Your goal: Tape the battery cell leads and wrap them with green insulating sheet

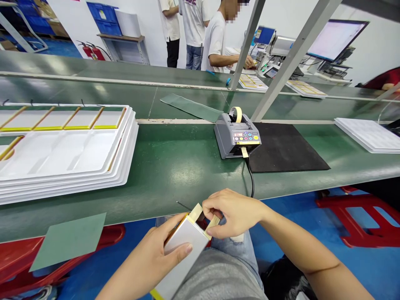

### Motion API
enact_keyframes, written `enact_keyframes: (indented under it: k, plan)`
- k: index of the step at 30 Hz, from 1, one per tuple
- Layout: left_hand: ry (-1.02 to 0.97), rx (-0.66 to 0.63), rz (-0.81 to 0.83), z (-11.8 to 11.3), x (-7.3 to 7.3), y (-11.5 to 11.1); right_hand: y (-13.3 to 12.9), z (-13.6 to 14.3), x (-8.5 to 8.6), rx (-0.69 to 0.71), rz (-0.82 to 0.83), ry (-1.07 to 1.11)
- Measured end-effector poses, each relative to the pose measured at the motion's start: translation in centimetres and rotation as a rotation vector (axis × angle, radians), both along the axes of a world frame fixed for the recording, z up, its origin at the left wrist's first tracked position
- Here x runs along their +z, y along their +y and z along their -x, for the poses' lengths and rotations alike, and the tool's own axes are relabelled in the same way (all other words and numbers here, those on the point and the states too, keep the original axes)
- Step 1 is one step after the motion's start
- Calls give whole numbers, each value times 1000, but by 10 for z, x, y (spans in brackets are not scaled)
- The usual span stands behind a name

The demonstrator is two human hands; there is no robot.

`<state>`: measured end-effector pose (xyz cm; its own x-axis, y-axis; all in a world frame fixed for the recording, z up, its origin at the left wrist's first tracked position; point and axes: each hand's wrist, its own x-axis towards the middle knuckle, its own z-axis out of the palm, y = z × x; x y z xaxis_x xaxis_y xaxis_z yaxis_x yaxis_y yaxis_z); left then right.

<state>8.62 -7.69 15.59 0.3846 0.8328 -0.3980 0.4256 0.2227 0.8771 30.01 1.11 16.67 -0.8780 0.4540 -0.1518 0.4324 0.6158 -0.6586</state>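
My left hand grips a flat silver battery pack with yellow edging, held tilted over my lap. Its thumb lies on the silver face. At the pack's upper end, my right hand pinches a strip of cream tape at one corner. A second piece of cream tape sticks up from the other corner. Between the two strips the end looks dark, and a thin dark wire pokes out there. Beyond my hands stands a grey tape dispenser, a short tape end hanging from its front slot.
Stacked white trays with similar packs in the top one stand at the left. A black mat lies right of the dispenser, more white trays farther right. Metal posts rise from the green bench. Several people work behind it.
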Motion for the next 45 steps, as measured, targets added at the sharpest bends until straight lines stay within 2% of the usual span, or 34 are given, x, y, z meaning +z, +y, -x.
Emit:
enact_keyframes:
  k: [5,9,13,16,18,21,25,31,35,41,45]
  plan:
    - [12,35,-1,-1,4,0,-2,2,-1,-50,-66,-37]
    - [30,101,-17,3,-1,-3,-9,1,-3,-195,-90,11]
    - [235,245,-160,3,-11,-12,-25,5,-15,-448,-306,309]
    - [375,319,-317,1,-17,-19,-35,10,-23,-501,-405,492]
    - [406,284,-437,1,-20,-21,-37,12,-25,-529,-343,527]
    - [426,202,-614,2,-27,-21,-35,13,-24,-550,-125,536]
    - [461,107,-692,3,-34,-20,-32,13,-27,-567,116,542]
    - [494,49,-803,5,-38,-26,-34,12,-37,-524,104,597]
    - [509,40,-879,6,-38,-25,-33,7,-32,-486,139,586]
    - [535,7,-950,7,-36,-23,-33,5,-27,-451,49,596]
    - [528,14,-1046,5,-38,-21,-33,4,-26,-436,126,595]
